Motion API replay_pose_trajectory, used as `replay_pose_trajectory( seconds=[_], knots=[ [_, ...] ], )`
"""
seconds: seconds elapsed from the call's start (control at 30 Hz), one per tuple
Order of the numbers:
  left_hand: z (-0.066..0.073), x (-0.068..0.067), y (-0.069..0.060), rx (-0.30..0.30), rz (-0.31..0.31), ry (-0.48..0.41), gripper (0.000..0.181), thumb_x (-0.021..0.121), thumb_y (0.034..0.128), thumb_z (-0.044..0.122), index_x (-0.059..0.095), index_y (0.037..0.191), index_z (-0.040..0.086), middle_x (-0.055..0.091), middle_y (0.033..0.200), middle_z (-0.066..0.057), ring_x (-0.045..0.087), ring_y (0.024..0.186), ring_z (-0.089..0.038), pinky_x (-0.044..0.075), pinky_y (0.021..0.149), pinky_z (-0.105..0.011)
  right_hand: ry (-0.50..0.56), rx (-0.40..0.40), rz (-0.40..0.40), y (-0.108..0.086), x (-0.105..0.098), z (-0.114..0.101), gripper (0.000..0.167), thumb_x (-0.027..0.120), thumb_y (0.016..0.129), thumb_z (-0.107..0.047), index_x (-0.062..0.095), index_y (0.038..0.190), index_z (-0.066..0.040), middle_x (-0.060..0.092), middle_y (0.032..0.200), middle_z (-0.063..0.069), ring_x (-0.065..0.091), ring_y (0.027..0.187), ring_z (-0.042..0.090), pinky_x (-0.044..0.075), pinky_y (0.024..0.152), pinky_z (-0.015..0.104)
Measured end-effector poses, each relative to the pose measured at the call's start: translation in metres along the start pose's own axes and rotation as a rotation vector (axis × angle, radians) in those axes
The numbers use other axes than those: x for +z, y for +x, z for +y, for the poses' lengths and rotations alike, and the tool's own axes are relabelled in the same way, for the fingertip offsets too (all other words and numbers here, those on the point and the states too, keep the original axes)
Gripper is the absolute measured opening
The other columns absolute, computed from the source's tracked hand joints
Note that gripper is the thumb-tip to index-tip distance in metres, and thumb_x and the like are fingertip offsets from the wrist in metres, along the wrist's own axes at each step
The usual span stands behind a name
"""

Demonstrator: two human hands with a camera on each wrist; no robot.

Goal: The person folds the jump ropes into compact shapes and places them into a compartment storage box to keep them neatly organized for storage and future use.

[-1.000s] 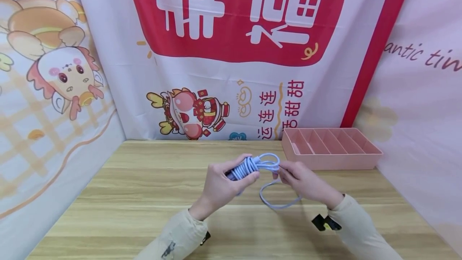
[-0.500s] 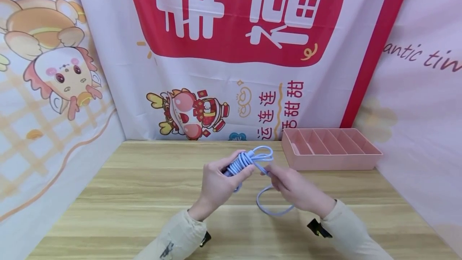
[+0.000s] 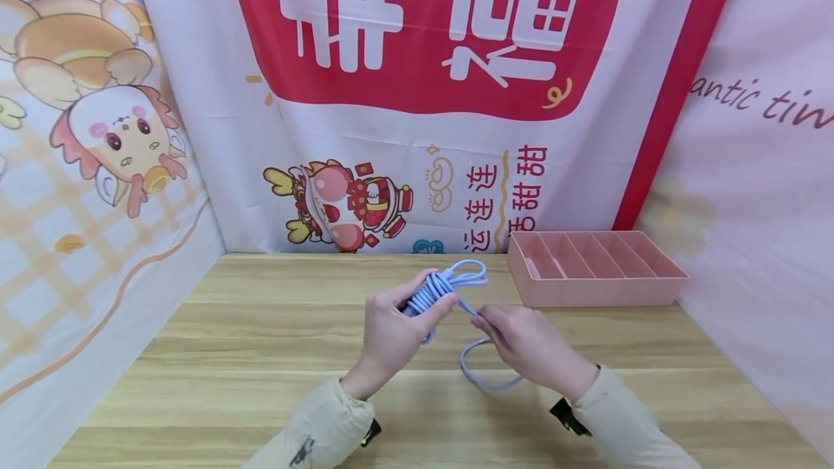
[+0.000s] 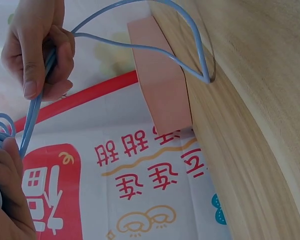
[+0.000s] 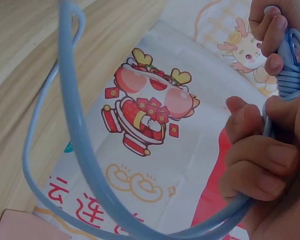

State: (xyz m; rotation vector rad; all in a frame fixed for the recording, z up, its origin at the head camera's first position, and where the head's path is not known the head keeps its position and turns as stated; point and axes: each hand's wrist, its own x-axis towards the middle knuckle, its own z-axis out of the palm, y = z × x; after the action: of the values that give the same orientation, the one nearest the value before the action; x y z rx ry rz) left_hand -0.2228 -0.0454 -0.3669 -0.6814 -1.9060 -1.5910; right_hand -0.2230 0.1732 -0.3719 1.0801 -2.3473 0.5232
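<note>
My left hand (image 3: pixel 394 328) grips a light blue cable (image 3: pixel 433 294) wound into a bundle above the table, thumb and fingers closed about the coils. Small loops stick out of the bundle's far right end. To the right and slightly lower, my right hand (image 3: pixel 531 344) pinches the strand that runs from the bundle. In the left wrist view two strands (image 4: pixel 33 117) pass side by side between the hands. From the right hand's curled fingers (image 5: pixel 260 175) a loose loop of cable (image 5: pixel 82 135) hangs in the right wrist view. The palm hides part of the bundle.
A pink divided box (image 3: pixel 606 293) with several narrow compartments stands at the table's back right, against the wall cloth. Beneath the hands is a wood-grain table (image 3: pixel 274 396). Printed cloths (image 3: pixel 365 129) enclose the back and both sides.
My right hand has moved left and down, from the small end loops to the strand below them. The bundle in my left hand has shifted slightly left and up.
</note>
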Motion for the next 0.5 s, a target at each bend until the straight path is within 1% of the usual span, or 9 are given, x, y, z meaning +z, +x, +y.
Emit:
replay_pose_trajectory(
  seconds=[0.07, 0.13, 0.2, 0.27, 0.33, 0.37, 0.43, 0.5],
  knots=[
    [0.004, 0.0, 0.0, -0.007, 0.008, 0.013, 0.037, 0.084, 0.0804, 0.024, 0.074, 0.113, 0.01, 0.073, 0.092, 0.003, 0.067, 0.069, -0.011, 0.056, 0.055, -0.029, -0.027, -0.011, -0.002, 0.0, -0.001, -0.001, 0.024, 0.067, 0.094, -0.009, 0.052, 0.077, -0.016, 0.034, 0.063, -0.016, 0.036, 0.052, 0.0, 0.033, 0.043, 0.018],
    [0.009, 0.0, 0.0, -0.006, 0.019, 0.025, 0.036, 0.085, 0.0793, 0.017, 0.074, 0.112, 0.007, 0.073, 0.092, 0.0, 0.067, 0.068, -0.012, 0.056, 0.055, -0.029, -0.043, -0.019, -0.022, 0.0, -0.002, -0.001, 0.022, 0.067, 0.094, -0.007, 0.053, 0.078, -0.015, 0.038, 0.063, -0.015, 0.038, 0.051, 0.0, 0.035, 0.043, 0.018],
    [0.014, 0.0, -0.001, -0.004, 0.029, 0.029, 0.036, 0.085, 0.0779, 0.011, 0.074, 0.111, 0.004, 0.073, 0.091, -0.004, 0.067, 0.067, -0.014, 0.056, 0.054, -0.03, -0.051, -0.028, -0.059, 0.0, -0.002, -0.002, 0.018, 0.066, 0.093, -0.004, 0.054, 0.083, -0.013, 0.048, 0.064, -0.013, 0.046, 0.054, 0.001, 0.041, 0.045, 0.02],
    [0.016, 0.001, -0.001, -0.003, 0.038, 0.03, 0.036, 0.085, 0.0768, 0.009, 0.073, 0.111, 0.003, 0.073, 0.091, -0.006, 0.067, 0.066, -0.015, 0.056, 0.053, -0.031, -0.054, -0.035, -0.096, -0.001, -0.002, -0.002, 0.013, 0.064, 0.093, -0.001, 0.056, 0.091, -0.01, 0.058, 0.07, -0.009, 0.055, 0.059, 0.003, 0.048, 0.051, 0.022],
    [0.013, 0.001, -0.001, -0.009, 0.038, 0.036, 0.036, 0.086, 0.077, 0.011, 0.074, 0.111, 0.005, 0.074, 0.091, -0.004, 0.067, 0.066, -0.013, 0.056, 0.053, -0.03, -0.056, -0.041, -0.121, -0.001, -0.002, -0.002, 0.012, 0.062, 0.093, 0.002, 0.056, 0.097, -0.007, 0.064, 0.077, -0.004, 0.059, 0.065, 0.005, 0.051, 0.055, 0.025],
    [0.011, 0.001, -0.002, -0.013, 0.035, 0.04, 0.036, 0.086, 0.0774, 0.014, 0.074, 0.111, 0.007, 0.074, 0.091, -0.003, 0.067, 0.067, -0.013, 0.056, 0.053, -0.03, -0.062, -0.043, -0.125, -0.002, -0.001, -0.002, 0.013, 0.061, 0.092, 0.003, 0.056, 0.099, -0.006, 0.066, 0.08, -0.002, 0.059, 0.065, 0.006, 0.051, 0.054, 0.025],
    [0.006, 0.001, -0.001, -0.016, 0.034, 0.036, 0.037, 0.086, 0.0783, 0.02, 0.074, 0.112, 0.01, 0.073, 0.092, 0.001, 0.067, 0.067, -0.012, 0.056, 0.054, -0.029, -0.079, -0.043, -0.109, -0.002, 0.0, -0.001, 0.013, 0.061, 0.091, 0.004, 0.056, 0.1, -0.005, 0.067, 0.084, 0.0, 0.058, 0.065, 0.006, 0.05, 0.053, 0.024],
    [0.002, 0.0, 0.0, -0.018, 0.036, 0.027, 0.038, 0.085, 0.0791, 0.026, 0.074, 0.114, 0.014, 0.073, 0.093, 0.003, 0.067, 0.068, -0.011, 0.056, 0.054, -0.029, -0.098, -0.034, -0.074, -0.002, 0.0, 0.0, 0.012, 0.063, 0.091, 0.002, 0.056, 0.098, -0.006, 0.064, 0.08, -0.002, 0.053, 0.06, 0.005, 0.046, 0.048, 0.022]
  ],
)
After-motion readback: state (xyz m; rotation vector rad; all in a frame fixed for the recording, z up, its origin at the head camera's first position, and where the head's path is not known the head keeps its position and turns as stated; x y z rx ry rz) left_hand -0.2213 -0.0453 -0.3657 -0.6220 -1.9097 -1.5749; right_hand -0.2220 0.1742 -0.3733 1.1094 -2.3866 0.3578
